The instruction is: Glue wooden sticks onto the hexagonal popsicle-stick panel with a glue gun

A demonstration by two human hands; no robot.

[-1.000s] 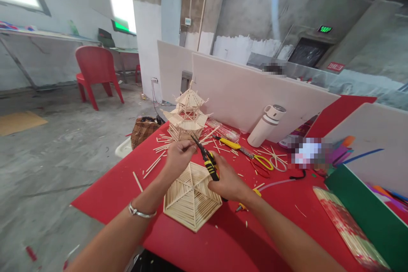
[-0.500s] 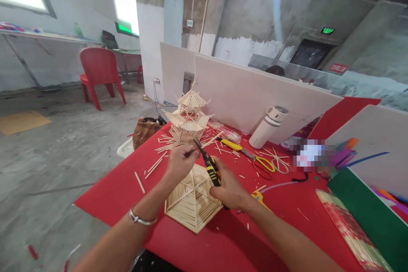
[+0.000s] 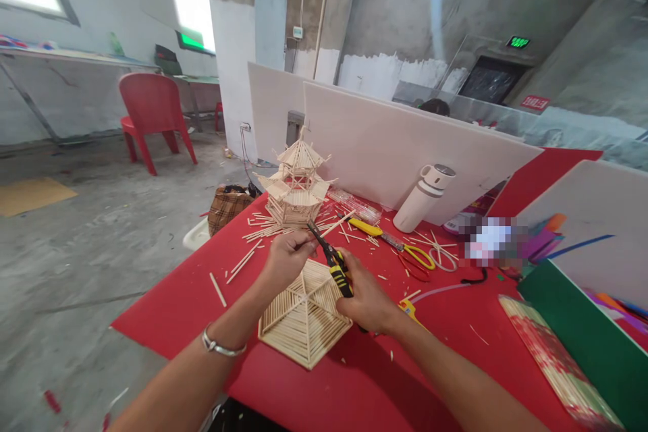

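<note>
My right hand (image 3: 367, 293) is wrapped round black-and-yellow pliers (image 3: 338, 270), whose long dark jaws point up and left. Close to the jaw tips, my left hand (image 3: 287, 258) has its fingers pinched together; whatever they hold is hidden or too small to make out. Below both hands lies a hexagonal panel (image 3: 307, 344) of thin wooden sticks, with spokes meeting at its middle. Just beyond my left hand stands a tiered stick pagoda (image 3: 301, 197), with loose wooden sticks (image 3: 257, 228) around its base.
On the red table (image 3: 172, 320) lie yellow-handled pliers (image 3: 418, 258), a yellow tool (image 3: 410, 310) partly behind my right arm, and a bag of sticks (image 3: 549, 354). A white bottle (image 3: 424, 201) stands before a white board (image 3: 364, 142). A red chair (image 3: 152, 104) is at left.
The whole view has shifted slightly, with things sitting a little further left and higher. Both hands keep nearly the same pose, and the pliers stay in my right hand.
</note>
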